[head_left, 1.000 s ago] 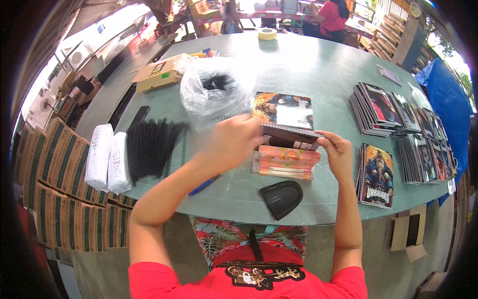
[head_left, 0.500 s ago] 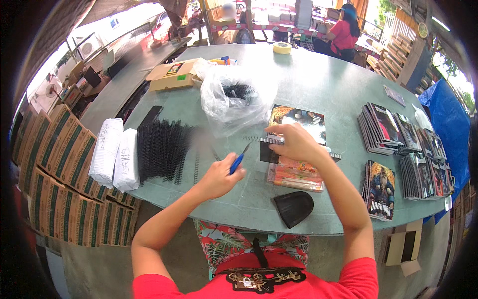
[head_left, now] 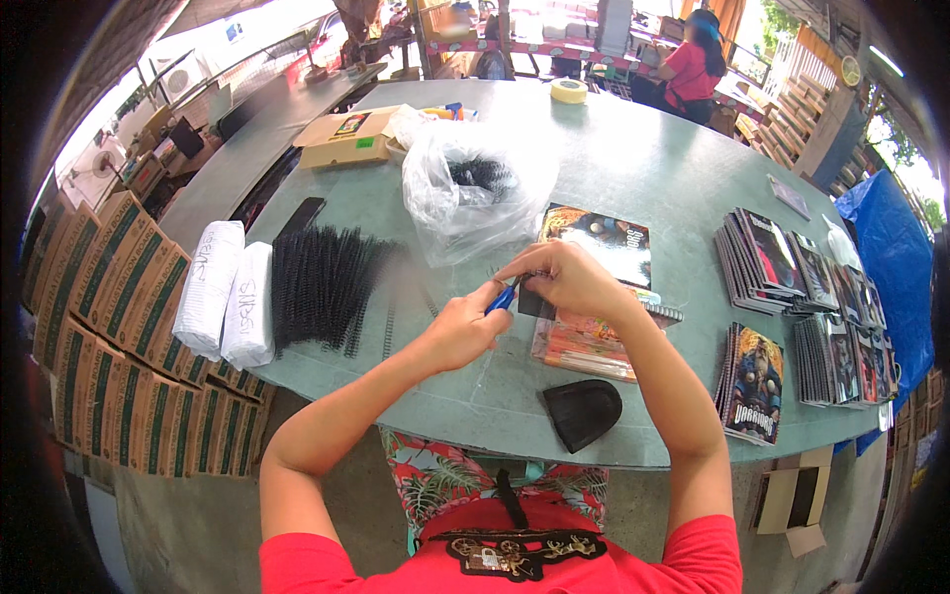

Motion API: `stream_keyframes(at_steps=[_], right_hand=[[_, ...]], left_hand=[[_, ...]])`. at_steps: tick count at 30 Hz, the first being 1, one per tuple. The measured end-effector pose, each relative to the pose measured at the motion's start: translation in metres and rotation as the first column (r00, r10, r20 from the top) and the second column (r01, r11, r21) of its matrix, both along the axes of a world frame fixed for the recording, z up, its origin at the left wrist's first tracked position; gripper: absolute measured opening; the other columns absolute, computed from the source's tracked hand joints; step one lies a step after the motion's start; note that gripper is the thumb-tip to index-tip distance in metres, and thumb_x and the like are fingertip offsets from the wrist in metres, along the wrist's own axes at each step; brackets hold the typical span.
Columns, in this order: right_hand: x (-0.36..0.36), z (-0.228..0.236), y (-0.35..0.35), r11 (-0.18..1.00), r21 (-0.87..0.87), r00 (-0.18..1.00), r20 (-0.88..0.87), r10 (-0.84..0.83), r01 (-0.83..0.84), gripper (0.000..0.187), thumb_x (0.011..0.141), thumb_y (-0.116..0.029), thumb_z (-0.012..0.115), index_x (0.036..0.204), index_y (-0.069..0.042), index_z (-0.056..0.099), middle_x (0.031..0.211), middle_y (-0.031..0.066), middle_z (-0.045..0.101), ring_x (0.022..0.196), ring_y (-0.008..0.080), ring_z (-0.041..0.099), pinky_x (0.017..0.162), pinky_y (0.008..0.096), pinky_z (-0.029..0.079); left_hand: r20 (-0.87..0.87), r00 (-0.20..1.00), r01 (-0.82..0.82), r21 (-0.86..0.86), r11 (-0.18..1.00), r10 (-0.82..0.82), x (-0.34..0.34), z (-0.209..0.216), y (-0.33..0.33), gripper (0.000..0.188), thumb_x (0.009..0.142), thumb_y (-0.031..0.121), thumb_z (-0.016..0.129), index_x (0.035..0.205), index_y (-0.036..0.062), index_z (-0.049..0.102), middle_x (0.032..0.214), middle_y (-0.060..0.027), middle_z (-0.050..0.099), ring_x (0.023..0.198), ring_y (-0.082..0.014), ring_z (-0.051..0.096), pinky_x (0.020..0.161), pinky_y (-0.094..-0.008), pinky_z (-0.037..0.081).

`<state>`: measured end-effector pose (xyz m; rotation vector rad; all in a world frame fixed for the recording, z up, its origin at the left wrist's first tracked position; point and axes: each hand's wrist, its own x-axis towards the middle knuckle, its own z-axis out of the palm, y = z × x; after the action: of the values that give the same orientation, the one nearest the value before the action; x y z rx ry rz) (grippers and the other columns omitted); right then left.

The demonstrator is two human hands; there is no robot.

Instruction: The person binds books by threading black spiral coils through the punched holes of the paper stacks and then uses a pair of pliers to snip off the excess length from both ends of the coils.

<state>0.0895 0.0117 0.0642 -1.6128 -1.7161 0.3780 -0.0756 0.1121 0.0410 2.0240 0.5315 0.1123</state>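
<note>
My left hand [head_left: 463,327] grips a blue-handled tool [head_left: 502,296], its tip pointing toward my right hand. My right hand [head_left: 564,277] pinches the end of a black spiral binding coil above a stack of colourful booklets [head_left: 584,346] on the grey-green table [head_left: 643,168]. A dark-covered booklet [head_left: 604,236] lies just beyond my right hand. What exactly sits between the right fingers is partly hidden.
A row of black binding coils [head_left: 322,287] lies to the left beside two white wrapped rolls [head_left: 223,292]. A clear plastic bag of coils [head_left: 475,188], a cardboard box [head_left: 346,139], a tape roll [head_left: 568,90], fanned bound booklets [head_left: 792,267] and a black pouch [head_left: 582,411] surround me. A person in red [head_left: 693,69] sits far off.
My left hand has come away from the booklet stack, picked up the blue tool and brought it to my right hand, which now lifts above the stack.
</note>
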Motion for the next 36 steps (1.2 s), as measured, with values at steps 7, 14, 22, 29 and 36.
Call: stream_keyframes(at_steps=[7,14,22,29,36], right_hand=[[-0.002,-0.002,-0.003,0.942,0.071,0.935,0.116,-0.335,0.329,0.026,0.064,-0.010,0.067,0.089,-0.003,0.068,0.092,0.0139,0.058,0.075,0.0245,0.058,0.071,0.0330,0.047],[-0.010,-0.008,-0.001,0.901,0.126,0.892,0.142,-0.430,0.414,0.017,0.062,-0.013,0.070,0.070,0.001,0.063,0.086,0.0150,0.054,0.074,0.0280,0.057,0.068,0.0345,0.047],[0.032,0.028,0.043,0.959,0.005,0.958,0.052,-0.282,0.283,0.043,0.065,-0.023,0.076,0.101,-0.002,0.063,0.103,0.0170,0.057,0.089,0.0243,0.059,0.077,0.0346,0.048],[0.030,0.035,-0.025,0.958,-0.040,0.917,0.304,-0.258,0.283,0.068,0.066,-0.035,0.076,0.121,-0.003,0.051,0.114,0.0164,0.056,0.104,0.0284,0.056,0.085,0.0357,0.046],[0.021,0.032,-0.176,0.510,0.057,0.451,0.390,-0.802,0.858,0.033,0.082,-0.013,0.055,0.114,-0.006,0.051,0.089,0.0199,0.061,0.084,0.0357,0.060,0.070,0.0428,0.048]], left_hand=[[0.011,0.999,0.042,0.338,0.940,-0.049,0.001,-0.002,0.008,0.035,0.083,0.021,0.052,0.112,0.0006,0.053,0.089,-0.0128,0.062,0.069,-0.0257,0.061,0.068,-0.0351,0.048],[0.015,0.986,0.075,-0.928,0.364,-0.164,0.001,0.009,0.019,0.035,0.085,0.022,0.046,0.113,0.0000,0.048,0.085,-0.0137,0.061,0.081,-0.0334,0.060,0.077,-0.0406,0.047],[-0.122,0.988,0.073,-0.151,0.986,-0.092,-0.003,0.007,0.016,0.041,0.086,0.023,0.049,0.122,0.0044,0.046,0.082,-0.0042,0.053,0.074,-0.0134,0.054,0.067,-0.0277,0.043],[-0.073,0.993,0.083,-0.172,0.982,-0.097,-0.016,-0.009,0.021,0.043,0.085,0.025,0.051,0.122,0.0045,0.047,0.084,-0.0045,0.053,0.074,-0.0121,0.052,0.066,-0.0266,0.043],[-0.125,0.987,0.055,-0.305,0.951,-0.097,-0.009,-0.034,0.016,0.039,0.085,0.020,0.050,0.120,0.0036,0.049,0.083,-0.0023,0.052,0.071,-0.0111,0.052,0.066,-0.0259,0.043]])
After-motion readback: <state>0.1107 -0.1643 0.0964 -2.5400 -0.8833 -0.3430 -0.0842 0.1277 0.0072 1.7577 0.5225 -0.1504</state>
